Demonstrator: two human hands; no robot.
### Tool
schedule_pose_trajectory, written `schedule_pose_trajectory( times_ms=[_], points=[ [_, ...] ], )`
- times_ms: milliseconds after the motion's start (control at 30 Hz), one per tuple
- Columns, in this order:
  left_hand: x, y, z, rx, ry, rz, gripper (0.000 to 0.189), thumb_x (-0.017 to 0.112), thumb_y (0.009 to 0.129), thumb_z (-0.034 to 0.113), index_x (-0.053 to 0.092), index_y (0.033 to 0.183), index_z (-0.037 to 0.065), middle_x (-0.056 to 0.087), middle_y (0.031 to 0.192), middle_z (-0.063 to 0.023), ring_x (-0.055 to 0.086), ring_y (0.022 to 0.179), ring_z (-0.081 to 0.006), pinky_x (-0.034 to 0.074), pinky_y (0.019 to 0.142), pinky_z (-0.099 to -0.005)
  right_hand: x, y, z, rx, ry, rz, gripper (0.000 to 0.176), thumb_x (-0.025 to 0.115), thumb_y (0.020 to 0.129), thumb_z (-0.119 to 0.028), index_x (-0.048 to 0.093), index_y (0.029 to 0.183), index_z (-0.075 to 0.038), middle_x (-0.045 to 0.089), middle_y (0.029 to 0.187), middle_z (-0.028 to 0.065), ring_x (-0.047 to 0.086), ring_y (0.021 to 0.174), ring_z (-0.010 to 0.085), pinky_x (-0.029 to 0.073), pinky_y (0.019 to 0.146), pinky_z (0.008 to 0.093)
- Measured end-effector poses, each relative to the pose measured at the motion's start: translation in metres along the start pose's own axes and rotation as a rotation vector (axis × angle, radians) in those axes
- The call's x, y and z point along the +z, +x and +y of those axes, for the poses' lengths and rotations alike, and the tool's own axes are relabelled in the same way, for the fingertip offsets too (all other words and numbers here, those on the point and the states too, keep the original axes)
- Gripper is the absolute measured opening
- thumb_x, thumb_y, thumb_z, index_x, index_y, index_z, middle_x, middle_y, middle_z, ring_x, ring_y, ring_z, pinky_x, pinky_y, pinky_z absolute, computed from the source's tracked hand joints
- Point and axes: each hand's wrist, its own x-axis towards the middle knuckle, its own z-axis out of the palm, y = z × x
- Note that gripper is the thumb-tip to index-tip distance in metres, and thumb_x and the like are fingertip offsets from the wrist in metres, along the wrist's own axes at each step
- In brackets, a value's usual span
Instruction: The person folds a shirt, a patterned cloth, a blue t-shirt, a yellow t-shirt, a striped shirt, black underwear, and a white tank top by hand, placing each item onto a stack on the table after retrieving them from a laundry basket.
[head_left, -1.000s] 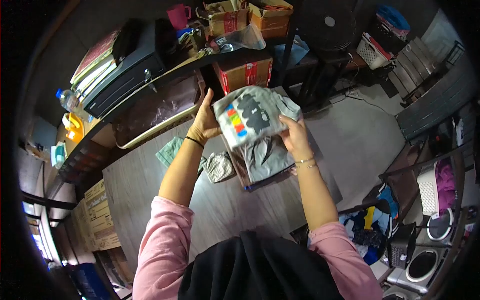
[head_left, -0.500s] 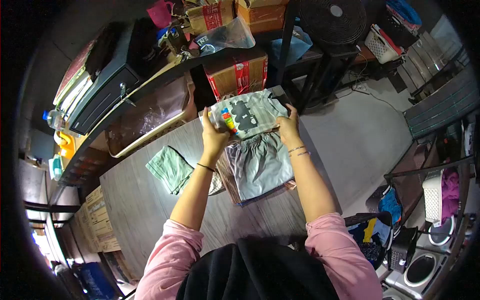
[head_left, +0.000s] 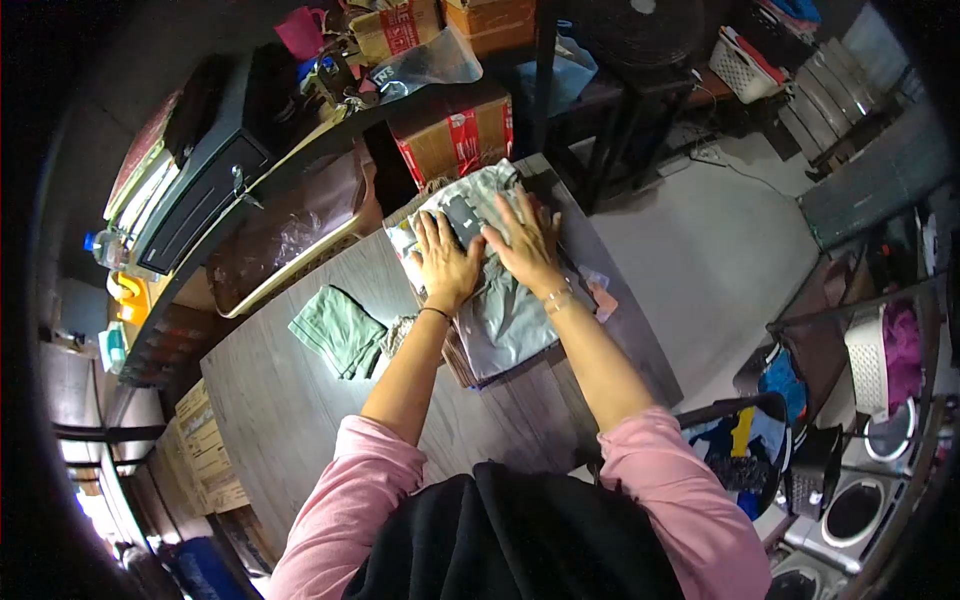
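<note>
Going L to R: on the shelf at far L, a clear plastic bottle w/ blue cap (head_left: 104,248), then a yellow-orange plastic bottle (head_left: 131,297) just beside it. Next, a black metal drawer unit (head_left: 208,185) w/ keys hanging at its front. Below that, a brown bin w/ cream rim (head_left: 290,268), clear plastic inside.

On the grey wood-grain table (head_left: 290,420), a light green folded cloth (head_left: 337,333) lies by itself, w/ a small pale patterned cloth (head_left: 397,336) just R of it, partly hidden by my forearm.

My left hand (head_left: 447,265) is open, palm down, fingers spread, pressed flat on the L part of the light grey shirt w/ dark print (head_left: 466,218); nothing gripped. Shirt lies on top of a pile of clothes at the table's far end, R of the green cloth. Nearer me on the same pile, grey gathered-waist shorts (head_left: 505,325), partly under my R wrist.

My right hand (head_left: 525,243) is also open, fingers fanned, flat on the R part of the shirt, no grip; thumbs near each other by the print. Just past the pile, a brown cardboard box w/ red tape (head_left: 455,140).

Off the table, R side: dark basket of mixed clothes (head_left: 775,415), then a white perforated basket (head_left: 867,365) w/ purple cloth (head_left: 903,350).
</note>
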Motion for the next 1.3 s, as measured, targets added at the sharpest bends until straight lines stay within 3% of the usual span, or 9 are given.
schedule_pose_trajectory(
  times_ms=[133, 267, 500, 700, 900, 1033, 1100, 1167, 1300],
  points=[
    [0.006, -0.018, -0.039, 0.188, -0.248, 0.093, 0.062, 0.047, 0.095, 0.039, 0.027, 0.148, 0.013, 0.019, 0.155, -0.0167, 0.022, 0.142, -0.0333, 0.022, 0.108, -0.0578, -0.07, -0.115, 0.016, 0.048, 0.317, 0.385, 0.042, 0.064, 0.085, -0.02, 0.053, 0.123, -0.004, 0.051, 0.133, 0.0182, 0.05, 0.12, 0.0355, 0.036, 0.101, 0.0459],
    [-0.034, -0.096, -0.047, 0.375, -0.367, 0.104, 0.066, 0.06, 0.089, 0.024, 0.031, 0.146, 0.007, 0.026, 0.15, -0.0238, 0.023, 0.139, -0.0397, 0.019, 0.112, -0.0479, -0.136, -0.289, 0.047, 0.41, -0.007, 0.546, 0.026, 0.061, 0.081, -0.003, 0.059, 0.106, -0.001, 0.061, 0.11, 0.0174, 0.057, 0.105, 0.0357, 0.045, 0.091, 0.0402],
    [-0.053, -0.236, -0.039, 0.665, -0.483, -0.151, 0.079, 0.065, 0.072, -0.007, 0.034, 0.143, 0.007, 0.026, 0.15, -0.021, 0.025, 0.139, -0.0377, 0.025, 0.113, -0.0426, -0.164, -0.505, 0.062, 0.732, -0.305, 0.361, 0.041, 0.075, 0.072, -0.015, 0.06, 0.107, -0.002, 0.062, 0.102, 0.0206, 0.059, 0.099, 0.038, 0.046, 0.086, 0.045],
    [-0.048, -0.289, -0.002, 0.757, -0.502, -0.396, 0.071, 0.065, 0.072, -0.004, 0.04, 0.138, 0.005, 0.029, 0.148, -0.0211, 0.032, 0.135, -0.0394, 0.03, 0.11, -0.0428, -0.146, -0.506, 0.115, 1.148, -0.501, 0.365, 0.024, 0.071, 0.078, -0.023, 0.06, 0.087, -0.004, 0.06, 0.087, 0.0143, 0.058, 0.091, 0.0366, 0.046, 0.074, 0.0463],
    [-0.026, -0.33, 0.05, 0.927, -0.585, -0.532, 0.068, 0.071, 0.072, 0.002, 0.043, 0.135, 0.002, 0.045, 0.135, -0.0217, 0.046, 0.123, -0.04, 0.039, 0.104, -0.0406, -0.221, -0.491, 0.072, 0.733, 0.03, 0.502, 0.016, 0.062, 0.084, -0.013, 0.052, 0.077, -0.003, 0.052, 0.073, 0.0081, 0.054, 0.068, 0.0217, 0.043, 0.062, 0.0349],
    [-0.033, -0.38, 0.125, 0.62, -1.145, -1.084, 0.059, 0.074, 0.076, 0.005, 0.049, 0.129, 0.002, 0.051, 0.132, -0.0136, 0.05, 0.122, -0.0262, 0.044, 0.098, -0.0351, -0.273, -0.465, 0.002, 0.76, 0.936, 0.343, 0.011, 0.048, 0.089, -0.006, 0.049, 0.078, -0.006, 0.045, 0.071, -0.0048, 0.039, 0.064, 0.004, 0.032, 0.056, 0.0219],
    [-0.016, -0.382, 0.135, 0.417, -1.3, -1.35, 0.05, 0.071, 0.081, 0.004, 0.05, 0.126, 0.004, 0.059, 0.119, -0.0065, 0.054, 0.114, -0.0179, 0.046, 0.093, -0.0316, -0.247, -0.467, 0.019, 0.449, 0.938, 0.381, 0.008, 0.049, 0.09, -0.006, 0.049, 0.082, -0.006, 0.044, 0.072, -0.0047, 0.038, 0.065, 0.004, 0.031, 0.057, 0.0209],
    [-0.019, -0.377, 0.131, 0.262, -1.352, -1.377, 0.04, 0.063, 0.087, 0.004, 0.05, 0.125, 0.002, 0.061, 0.114, -0.0069, 0.057, 0.107, -0.0177, 0.049, 0.089, -0.0307, -0.237, -0.469, 0.028, 0.527, 1.327, 0.375, 0.007, 0.052, 0.089, -0.003, 0.05, 0.084, -0.006, 0.046, 0.076, -0.0041, 0.042, 0.067, 0.0036, 0.034, 0.059, 0.0198],
    [-0.049, -0.387, 0.125, 0.179, -1.398, -1.161, 0.026, 0.059, 0.09, 0.007, 0.056, 0.115, 0.0, 0.065, 0.102, -0.0065, 0.061, 0.093, -0.0145, 0.05, 0.082, -0.028, -0.225, -0.452, 0.009, 0.505, 1.1, 0.199, 0.004, 0.055, 0.088, 0.0, 0.054, 0.086, -0.004, 0.053, 0.077, -0.0006, 0.051, 0.07, 0.006, 0.042, 0.062, 0.0215]
  ],
)
